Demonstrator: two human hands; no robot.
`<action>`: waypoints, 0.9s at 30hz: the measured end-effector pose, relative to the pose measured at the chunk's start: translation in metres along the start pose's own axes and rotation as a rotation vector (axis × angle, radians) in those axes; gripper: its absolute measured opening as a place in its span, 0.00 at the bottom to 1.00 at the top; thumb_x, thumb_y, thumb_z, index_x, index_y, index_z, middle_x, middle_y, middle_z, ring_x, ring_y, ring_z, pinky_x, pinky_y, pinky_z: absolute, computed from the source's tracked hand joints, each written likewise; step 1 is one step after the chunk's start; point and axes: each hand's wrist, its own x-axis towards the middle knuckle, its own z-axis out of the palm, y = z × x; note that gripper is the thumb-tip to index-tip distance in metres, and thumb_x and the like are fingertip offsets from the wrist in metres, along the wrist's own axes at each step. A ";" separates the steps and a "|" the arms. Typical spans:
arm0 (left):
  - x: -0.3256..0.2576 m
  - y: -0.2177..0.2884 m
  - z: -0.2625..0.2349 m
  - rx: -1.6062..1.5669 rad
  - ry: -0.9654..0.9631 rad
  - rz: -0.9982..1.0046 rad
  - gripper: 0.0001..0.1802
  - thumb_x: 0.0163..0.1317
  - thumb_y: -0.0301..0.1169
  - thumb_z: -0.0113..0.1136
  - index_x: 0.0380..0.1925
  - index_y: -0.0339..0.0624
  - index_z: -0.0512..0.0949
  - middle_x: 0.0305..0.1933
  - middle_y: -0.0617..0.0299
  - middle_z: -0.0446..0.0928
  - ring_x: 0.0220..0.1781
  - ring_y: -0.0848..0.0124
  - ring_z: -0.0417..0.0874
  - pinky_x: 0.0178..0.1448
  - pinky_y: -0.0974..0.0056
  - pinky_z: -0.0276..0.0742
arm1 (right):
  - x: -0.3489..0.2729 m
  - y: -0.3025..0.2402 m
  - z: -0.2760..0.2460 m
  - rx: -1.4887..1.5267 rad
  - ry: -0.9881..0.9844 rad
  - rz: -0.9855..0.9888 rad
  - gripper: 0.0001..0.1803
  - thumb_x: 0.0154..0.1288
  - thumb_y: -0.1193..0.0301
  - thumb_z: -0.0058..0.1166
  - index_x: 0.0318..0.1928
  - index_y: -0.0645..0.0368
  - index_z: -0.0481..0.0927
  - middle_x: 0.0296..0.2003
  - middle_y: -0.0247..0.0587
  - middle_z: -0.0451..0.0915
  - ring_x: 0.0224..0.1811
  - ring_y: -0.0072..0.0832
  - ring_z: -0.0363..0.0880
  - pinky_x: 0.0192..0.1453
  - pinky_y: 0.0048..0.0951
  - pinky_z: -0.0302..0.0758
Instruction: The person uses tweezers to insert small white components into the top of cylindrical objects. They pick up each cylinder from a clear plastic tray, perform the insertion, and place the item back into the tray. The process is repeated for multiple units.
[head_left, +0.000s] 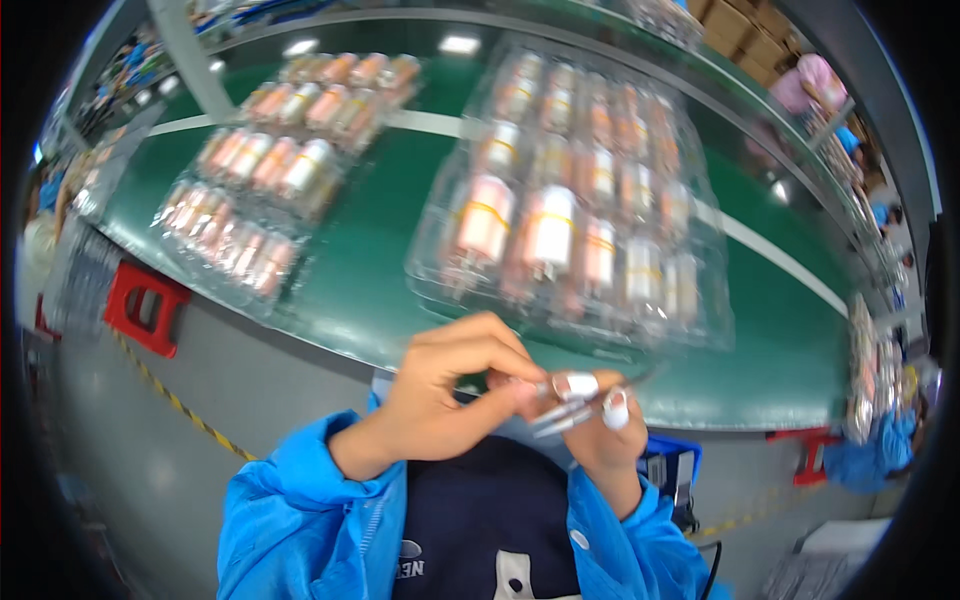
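My left hand (440, 385) is closed in a pinch in front of my body, thumb and forefinger meeting on something small and blurred. Close beside it, to the right, my right hand (608, 440) is closed around a slim silver metal tool (562, 416) with two thin arms, much like tweezers. White wraps (576, 386) cover parts of the right-hand fingers. Just beyond my hands, clear plastic trays (425, 262) hold several pink and white cylinders (550, 230) with yellow bands.
More clear trays of similar cylinders (300, 165) lie at the left on the green conveyor belt (370, 230). Red stools (145, 308) stand below its edge. A metal frame (185, 65) rises at the far left. Another person (805, 85) is at the far right.
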 end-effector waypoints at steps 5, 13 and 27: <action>-0.008 -0.005 0.001 -0.092 -0.032 -0.076 0.02 0.58 0.19 0.60 0.31 0.33 0.81 0.35 0.55 0.78 0.34 0.71 0.78 0.37 0.68 0.73 | -0.006 0.001 -0.001 -0.361 0.031 -0.192 0.20 0.67 0.62 0.52 0.43 0.71 0.75 0.40 0.65 0.79 0.41 0.51 0.81 0.46 0.52 0.80; -0.019 -0.014 -0.013 0.680 0.114 0.797 0.07 0.48 0.22 0.65 0.31 0.35 0.83 0.37 0.51 0.80 0.27 0.69 0.78 0.29 0.70 0.71 | -0.004 0.010 -0.001 -0.125 0.030 -0.060 0.23 0.72 0.59 0.42 0.47 0.71 0.74 0.38 0.68 0.79 0.27 0.47 0.80 0.30 0.42 0.79; 0.051 -0.007 -0.171 1.541 0.242 0.070 0.15 0.58 0.28 0.59 0.46 0.40 0.76 0.45 0.56 0.73 0.47 0.57 0.72 0.50 0.55 0.68 | 0.010 0.008 0.009 -0.846 0.235 0.031 0.09 0.65 0.79 0.53 0.44 0.70 0.76 0.37 0.50 0.81 0.33 0.28 0.83 0.36 0.23 0.80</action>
